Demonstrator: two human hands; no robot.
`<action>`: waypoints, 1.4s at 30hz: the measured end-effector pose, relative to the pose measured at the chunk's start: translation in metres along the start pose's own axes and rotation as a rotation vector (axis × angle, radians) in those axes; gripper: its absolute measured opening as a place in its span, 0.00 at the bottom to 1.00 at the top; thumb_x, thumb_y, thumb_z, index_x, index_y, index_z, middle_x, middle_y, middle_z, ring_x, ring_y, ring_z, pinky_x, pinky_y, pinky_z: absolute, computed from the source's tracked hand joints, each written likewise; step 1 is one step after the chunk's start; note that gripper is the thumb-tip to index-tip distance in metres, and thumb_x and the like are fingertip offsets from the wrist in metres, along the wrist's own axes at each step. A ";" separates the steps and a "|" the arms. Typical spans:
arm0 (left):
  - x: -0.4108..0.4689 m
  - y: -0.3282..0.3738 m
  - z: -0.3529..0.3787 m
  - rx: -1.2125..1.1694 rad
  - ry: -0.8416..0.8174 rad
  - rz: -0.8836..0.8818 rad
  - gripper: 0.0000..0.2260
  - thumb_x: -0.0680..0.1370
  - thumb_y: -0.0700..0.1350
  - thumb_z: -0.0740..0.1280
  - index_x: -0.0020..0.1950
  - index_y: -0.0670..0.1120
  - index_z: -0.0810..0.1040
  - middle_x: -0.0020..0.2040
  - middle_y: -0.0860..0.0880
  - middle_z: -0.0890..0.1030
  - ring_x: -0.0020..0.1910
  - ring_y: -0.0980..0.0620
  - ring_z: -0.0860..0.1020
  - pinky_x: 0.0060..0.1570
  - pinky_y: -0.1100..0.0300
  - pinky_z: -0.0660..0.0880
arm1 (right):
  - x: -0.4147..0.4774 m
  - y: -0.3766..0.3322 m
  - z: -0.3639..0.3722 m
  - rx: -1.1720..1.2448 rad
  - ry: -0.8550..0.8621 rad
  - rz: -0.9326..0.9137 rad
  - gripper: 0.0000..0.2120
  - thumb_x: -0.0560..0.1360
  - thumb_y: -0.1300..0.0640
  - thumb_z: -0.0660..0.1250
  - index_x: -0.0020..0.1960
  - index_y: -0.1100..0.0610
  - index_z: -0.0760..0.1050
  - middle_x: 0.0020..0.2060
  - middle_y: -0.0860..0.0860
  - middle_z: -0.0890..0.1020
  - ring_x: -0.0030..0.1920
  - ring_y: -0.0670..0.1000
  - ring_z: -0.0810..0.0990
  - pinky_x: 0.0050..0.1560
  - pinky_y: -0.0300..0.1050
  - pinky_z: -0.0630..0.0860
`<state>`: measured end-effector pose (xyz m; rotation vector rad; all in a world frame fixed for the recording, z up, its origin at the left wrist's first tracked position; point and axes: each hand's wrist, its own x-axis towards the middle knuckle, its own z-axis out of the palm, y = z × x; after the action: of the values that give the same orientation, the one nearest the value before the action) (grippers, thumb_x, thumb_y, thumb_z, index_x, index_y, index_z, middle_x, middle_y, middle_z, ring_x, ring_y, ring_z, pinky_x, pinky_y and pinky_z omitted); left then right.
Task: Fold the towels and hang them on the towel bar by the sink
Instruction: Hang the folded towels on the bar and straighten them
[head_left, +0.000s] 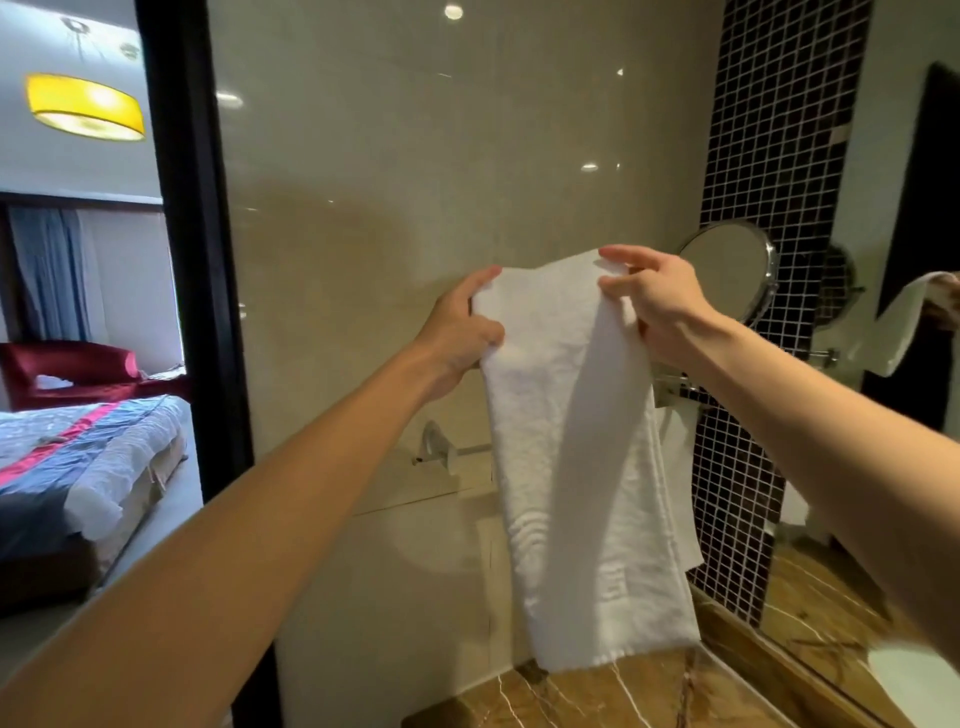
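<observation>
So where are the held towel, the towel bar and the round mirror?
held towel (571, 467), head view, middle of the cloth
towel bar (470, 448), head view, bare rod beside towel
round mirror (724, 270), head view, centre of glass

We see a round mirror (727, 275) beside black mosaic tiles (779, 130). At left we glimpse a bed (78, 457), a red armchair (72, 371) and a lit yellow lamp (85, 106).

Bar (470, 448): only the left end shows; the rest is behind the towel (571, 441).
Second towel (678, 467): just a strip shows past the first.
Mirror (727, 270): lower left rim behind the right hand (660, 306).
Sink (914, 680): blurred, cut off at the corner.
</observation>
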<state>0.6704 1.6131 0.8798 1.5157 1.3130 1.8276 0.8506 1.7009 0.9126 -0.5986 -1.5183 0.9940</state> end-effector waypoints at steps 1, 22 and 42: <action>0.008 0.001 0.000 0.002 0.006 0.014 0.35 0.68 0.23 0.59 0.72 0.46 0.67 0.67 0.41 0.72 0.55 0.46 0.76 0.38 0.59 0.75 | 0.008 -0.001 0.002 0.001 -0.007 -0.012 0.20 0.72 0.70 0.66 0.60 0.54 0.79 0.43 0.40 0.80 0.48 0.42 0.78 0.47 0.41 0.77; 0.063 -0.112 -0.021 0.318 0.009 -0.144 0.39 0.66 0.28 0.62 0.74 0.54 0.64 0.70 0.44 0.69 0.63 0.47 0.73 0.51 0.61 0.74 | 0.083 0.140 0.044 -0.164 -0.136 0.229 0.17 0.73 0.70 0.65 0.59 0.58 0.78 0.48 0.58 0.79 0.42 0.56 0.76 0.38 0.45 0.71; 0.033 -0.131 -0.014 0.321 0.064 -0.645 0.14 0.72 0.26 0.60 0.56 0.35 0.68 0.38 0.43 0.67 0.31 0.47 0.69 0.28 0.58 0.70 | 0.063 0.192 0.058 -0.477 -0.335 0.538 0.14 0.73 0.71 0.64 0.59 0.69 0.74 0.56 0.64 0.77 0.55 0.62 0.78 0.58 0.55 0.77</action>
<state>0.6161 1.6945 0.7857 0.9901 1.9171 1.3009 0.7517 1.8358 0.7852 -1.2777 -1.9657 1.1778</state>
